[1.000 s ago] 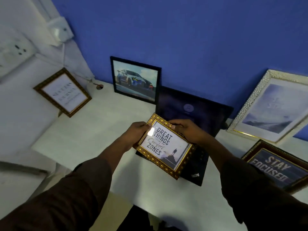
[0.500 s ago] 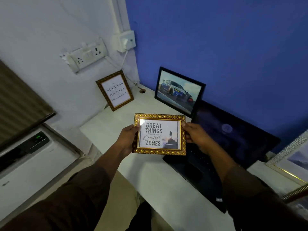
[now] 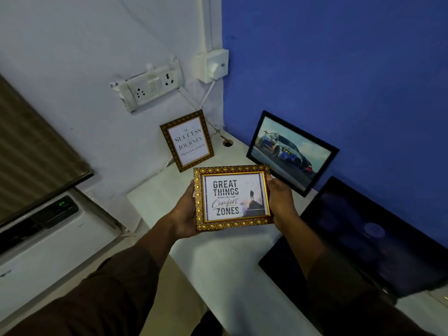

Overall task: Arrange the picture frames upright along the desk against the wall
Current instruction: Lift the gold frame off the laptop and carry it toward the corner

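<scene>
I hold a gold-framed picture (image 3: 233,197) reading "Great things never come from comfort zones" above the white desk (image 3: 225,258), facing me and nearly level. My left hand (image 3: 185,214) grips its left edge and my right hand (image 3: 280,202) grips its right edge. A gold "Success is a journey" frame (image 3: 187,139) stands upright, leaning on the white wall at the desk's far corner. A black frame with a car photo (image 3: 291,152) leans against the blue wall just behind my right hand.
An open black laptop (image 3: 363,241) sits on the desk at the right, its screen against the blue wall. A white socket strip (image 3: 151,86) and an adapter (image 3: 214,65) hang on the wall above the corner. An air conditioner unit (image 3: 48,226) is at left, off the desk.
My view has swung left toward the desk corner. The held frame has turned from tilted to level and has moved left, off the laptop, toward the corner. The right-hand frames have left view.
</scene>
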Motion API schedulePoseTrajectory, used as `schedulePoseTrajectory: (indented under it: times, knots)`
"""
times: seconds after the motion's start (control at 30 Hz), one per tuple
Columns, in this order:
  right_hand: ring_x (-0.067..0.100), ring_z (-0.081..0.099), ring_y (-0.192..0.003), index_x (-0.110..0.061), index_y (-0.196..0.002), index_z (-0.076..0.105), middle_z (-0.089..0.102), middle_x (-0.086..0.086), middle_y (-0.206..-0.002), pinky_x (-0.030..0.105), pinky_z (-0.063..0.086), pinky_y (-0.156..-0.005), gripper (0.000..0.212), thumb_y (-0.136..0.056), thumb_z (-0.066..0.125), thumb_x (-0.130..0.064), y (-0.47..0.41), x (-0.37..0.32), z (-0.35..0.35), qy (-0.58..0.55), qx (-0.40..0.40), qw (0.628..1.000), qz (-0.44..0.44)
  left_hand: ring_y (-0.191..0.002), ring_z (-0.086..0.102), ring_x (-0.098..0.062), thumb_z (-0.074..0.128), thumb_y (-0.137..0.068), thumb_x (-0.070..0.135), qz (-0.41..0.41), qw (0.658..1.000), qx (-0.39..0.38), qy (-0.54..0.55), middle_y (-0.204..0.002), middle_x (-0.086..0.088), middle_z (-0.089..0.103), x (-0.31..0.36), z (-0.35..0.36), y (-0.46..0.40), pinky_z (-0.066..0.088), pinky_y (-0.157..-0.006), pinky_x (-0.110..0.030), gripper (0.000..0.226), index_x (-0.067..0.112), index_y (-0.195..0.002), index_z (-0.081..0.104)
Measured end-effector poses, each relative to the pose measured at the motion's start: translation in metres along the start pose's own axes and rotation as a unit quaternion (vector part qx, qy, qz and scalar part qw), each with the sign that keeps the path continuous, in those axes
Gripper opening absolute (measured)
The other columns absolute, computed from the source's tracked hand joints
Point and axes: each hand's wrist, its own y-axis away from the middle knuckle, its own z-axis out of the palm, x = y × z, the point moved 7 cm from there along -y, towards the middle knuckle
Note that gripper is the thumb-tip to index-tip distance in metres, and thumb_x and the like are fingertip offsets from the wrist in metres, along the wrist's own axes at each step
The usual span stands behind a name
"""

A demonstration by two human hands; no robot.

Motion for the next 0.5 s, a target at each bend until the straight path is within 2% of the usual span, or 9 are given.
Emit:
schedulePoseTrajectory:
  times: [0.1, 0.33, 0.5]
  knots:
    - [0.035, 0.077, -0.089, -0.007, -0.104, 0.071, 0.079, 0.013, -0.094, 0.06, 0.058, -0.09, 0.049, -0.097, 0.049, -0.05, -0.019, -0.004, 0.016, 0.006, -0.008, 1.0, -0.005, -0.14, 0.045, -0.043, 0.037, -0.085, 0.083, -0.003, 0.999, -0.023, 0.023, -0.151, -0.015, 0.051, 0.017, -0.01, -0.01, 0.023, -0.12, -0.061, 0.087, 0.024, -0.145, 0.054]
    - [0.034, 0.075, -0.097, -0.011, -0.11, 0.069, 0.077, 0.014, -0.103, 0.063, 0.056, -0.092, 0.055, -0.095, 0.045, -0.058, -0.043, -0.012, 0.034, 0.04, -0.027, 0.998, -0.04, -0.125, 0.061, -0.04, 0.039, -0.097, 0.053, 0.006, 0.997, 0.08, -0.004, -0.136, -0.017, 0.065, 0.054, -0.047, -0.039, 0.04, -0.111, -0.06, 0.057, 0.017, -0.131, 0.068]
    - [0.034, 0.073, -0.104, -0.011, -0.114, 0.066, 0.074, 0.017, -0.111, 0.063, 0.055, -0.093, 0.053, -0.098, 0.044, -0.056, -0.051, -0.017, 0.04, 0.047, -0.059, 0.995, -0.073, -0.124, 0.062, -0.039, 0.035, -0.1, 0.043, -0.008, 0.997, 0.083, -0.008, -0.134, -0.017, 0.066, 0.07, -0.061, -0.057, 0.043, -0.109, -0.058, 0.055, 0.012, -0.131, 0.068]
